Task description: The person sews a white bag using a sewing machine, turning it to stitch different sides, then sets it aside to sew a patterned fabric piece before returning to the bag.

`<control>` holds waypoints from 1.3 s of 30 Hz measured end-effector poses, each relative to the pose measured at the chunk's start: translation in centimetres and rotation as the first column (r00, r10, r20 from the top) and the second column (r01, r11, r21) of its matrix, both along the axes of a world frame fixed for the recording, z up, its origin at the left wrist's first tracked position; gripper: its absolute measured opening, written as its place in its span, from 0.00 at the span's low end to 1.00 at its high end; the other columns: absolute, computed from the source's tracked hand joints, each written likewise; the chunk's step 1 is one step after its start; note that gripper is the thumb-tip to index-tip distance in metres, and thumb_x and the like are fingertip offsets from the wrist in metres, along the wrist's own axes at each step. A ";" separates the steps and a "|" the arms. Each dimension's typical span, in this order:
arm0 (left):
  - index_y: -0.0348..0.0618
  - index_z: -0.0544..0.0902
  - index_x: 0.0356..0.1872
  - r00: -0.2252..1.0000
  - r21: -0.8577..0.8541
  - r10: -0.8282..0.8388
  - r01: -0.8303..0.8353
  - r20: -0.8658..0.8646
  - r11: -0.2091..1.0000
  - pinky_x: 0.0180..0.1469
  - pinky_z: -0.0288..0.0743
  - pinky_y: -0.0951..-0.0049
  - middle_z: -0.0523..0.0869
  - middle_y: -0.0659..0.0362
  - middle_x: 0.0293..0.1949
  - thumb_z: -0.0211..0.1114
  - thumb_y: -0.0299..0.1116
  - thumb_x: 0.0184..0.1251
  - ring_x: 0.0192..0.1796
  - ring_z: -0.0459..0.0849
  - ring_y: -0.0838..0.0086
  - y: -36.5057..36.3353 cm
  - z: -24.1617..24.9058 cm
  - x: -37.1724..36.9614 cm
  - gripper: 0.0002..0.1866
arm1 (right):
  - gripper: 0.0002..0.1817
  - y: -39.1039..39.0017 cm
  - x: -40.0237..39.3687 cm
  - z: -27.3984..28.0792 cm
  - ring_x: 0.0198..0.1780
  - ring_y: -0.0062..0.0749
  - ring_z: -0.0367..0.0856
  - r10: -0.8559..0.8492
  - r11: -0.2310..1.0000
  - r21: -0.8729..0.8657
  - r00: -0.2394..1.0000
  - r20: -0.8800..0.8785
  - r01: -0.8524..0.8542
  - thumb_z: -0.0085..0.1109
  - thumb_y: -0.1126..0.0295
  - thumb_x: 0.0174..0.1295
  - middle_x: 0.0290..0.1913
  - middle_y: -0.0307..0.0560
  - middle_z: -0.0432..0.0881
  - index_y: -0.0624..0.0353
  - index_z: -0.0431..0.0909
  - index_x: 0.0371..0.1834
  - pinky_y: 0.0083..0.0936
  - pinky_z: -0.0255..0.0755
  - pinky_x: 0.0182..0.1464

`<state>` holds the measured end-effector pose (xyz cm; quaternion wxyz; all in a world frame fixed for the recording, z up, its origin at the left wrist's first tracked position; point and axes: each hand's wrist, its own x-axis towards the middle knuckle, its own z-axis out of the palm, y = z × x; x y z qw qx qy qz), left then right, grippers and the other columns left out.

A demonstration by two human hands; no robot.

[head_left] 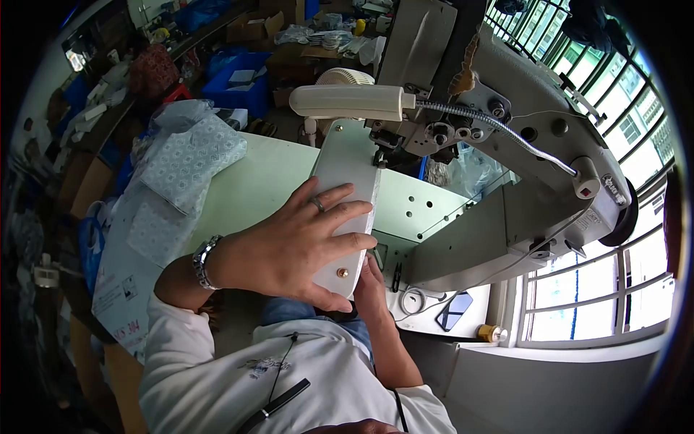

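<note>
A long white leather-like piece with a brass stud near its close end lies on the pale green table, its far end under the head of a grey sewing machine. My left hand, with a ring and a metal wristwatch, lies flat on top of the piece with its fingers spread across it. Holding the piece's near end from below and behind is my right hand, mostly hidden by the piece.
A white lamp on a flexible metal neck hangs over the needle area. Folded patterned fabric lies at the table's left. A phone, small black snips and a thread spool sit near the window bars on the right.
</note>
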<state>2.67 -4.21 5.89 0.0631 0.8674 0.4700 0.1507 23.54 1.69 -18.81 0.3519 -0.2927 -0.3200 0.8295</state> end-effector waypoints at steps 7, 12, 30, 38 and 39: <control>0.50 0.79 0.73 0.999 -0.007 0.004 -0.004 -0.048 1.000 0.86 0.42 0.39 0.68 0.46 0.79 0.76 0.71 0.57 0.85 0.57 0.45 1.9 0.3 -0.7 0.49 | 0.26 1.7 -0.8 -0.7 0.59 0.25 0.79 -0.025 1.000 0.005 1.000 -0.006 0.025 0.53 0.51 0.85 0.61 0.40 0.82 0.59 0.72 0.72 0.32 0.71 0.65; 0.50 0.79 0.73 0.999 -0.007 0.048 -0.048 -0.006 0.999 0.86 0.43 0.39 0.69 0.48 0.80 0.77 0.70 0.57 0.87 0.55 0.50 3.1 -0.2 -0.9 0.48 | 0.24 2.9 -1.6 0.5 0.57 0.26 0.79 -0.034 0.999 0.025 0.999 0.017 0.034 0.55 0.51 0.85 0.60 0.41 0.82 0.59 0.73 0.70 0.31 0.72 0.63; 0.47 0.91 0.49 0.900 0.339 -0.158 0.013 0.406 0.941 0.79 0.71 0.49 0.92 0.60 0.56 0.79 0.27 0.65 0.70 0.86 0.60 3.6 -4.8 -2.3 0.12 | 0.22 7.6 -3.8 -0.1 0.67 0.32 0.78 -0.066 0.996 0.058 0.994 0.087 0.061 0.48 0.57 0.87 0.67 0.45 0.79 0.58 0.70 0.75 0.38 0.72 0.71; 0.47 0.91 0.49 0.904 0.385 -0.152 -0.015 0.399 0.923 0.77 0.75 0.52 0.92 0.62 0.55 0.79 0.25 0.65 0.69 0.87 0.62 6.3 -5.4 -3.3 0.12 | 0.27 9.7 -5.1 -0.6 0.58 0.25 0.79 -0.098 0.992 0.080 0.993 0.067 0.093 0.59 0.49 0.82 0.59 0.41 0.82 0.60 0.75 0.69 0.26 0.73 0.60; 0.47 0.91 0.49 0.900 0.387 -0.151 -0.021 0.408 0.922 0.77 0.76 0.52 0.92 0.62 0.55 0.79 0.25 0.65 0.68 0.87 0.63 6.6 -5.4 -3.3 0.12 | 0.28 9.9 -5.2 -0.5 0.59 0.25 0.79 -0.102 0.992 0.083 0.992 0.070 0.096 0.59 0.48 0.82 0.59 0.41 0.82 0.61 0.74 0.69 0.27 0.73 0.61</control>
